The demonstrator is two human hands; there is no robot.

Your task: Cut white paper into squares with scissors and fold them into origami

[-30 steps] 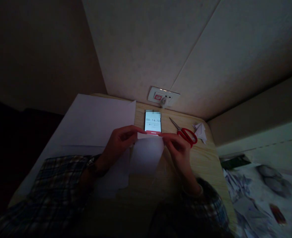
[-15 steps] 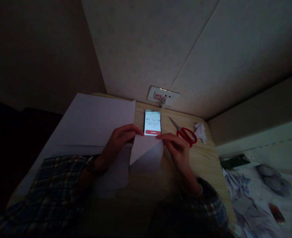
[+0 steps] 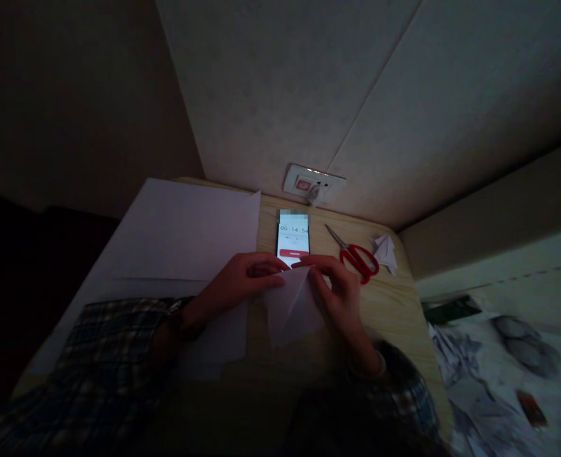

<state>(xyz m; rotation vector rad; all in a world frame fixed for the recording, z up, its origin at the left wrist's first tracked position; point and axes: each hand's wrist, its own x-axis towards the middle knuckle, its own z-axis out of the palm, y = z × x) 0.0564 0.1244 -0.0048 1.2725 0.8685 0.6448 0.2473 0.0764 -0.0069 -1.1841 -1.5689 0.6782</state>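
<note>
Both hands pinch the top of a small folded white paper (image 3: 290, 308) above a pale wooden table (image 3: 395, 304). My left hand (image 3: 240, 282) grips its upper left edge with closed fingers. My right hand (image 3: 335, 285) grips the upper right edge, its fingertips meeting the left ones at the paper's point. Just beyond the hands lies a lit phone (image 3: 293, 238) that shows a running timer.
A large white sheet (image 3: 185, 231) covers the table's left side. Red-handled scissors (image 3: 356, 257) and a small folded paper piece (image 3: 385, 251) lie to the right of the phone. A wall socket (image 3: 313, 184) sits behind. Paper scraps (image 3: 466, 381) litter the floor at right.
The hands have come together at the paper's top, and the paper has gone from a wide flat piece to a narrower pointed fold. The phone's timer has advanced.
</note>
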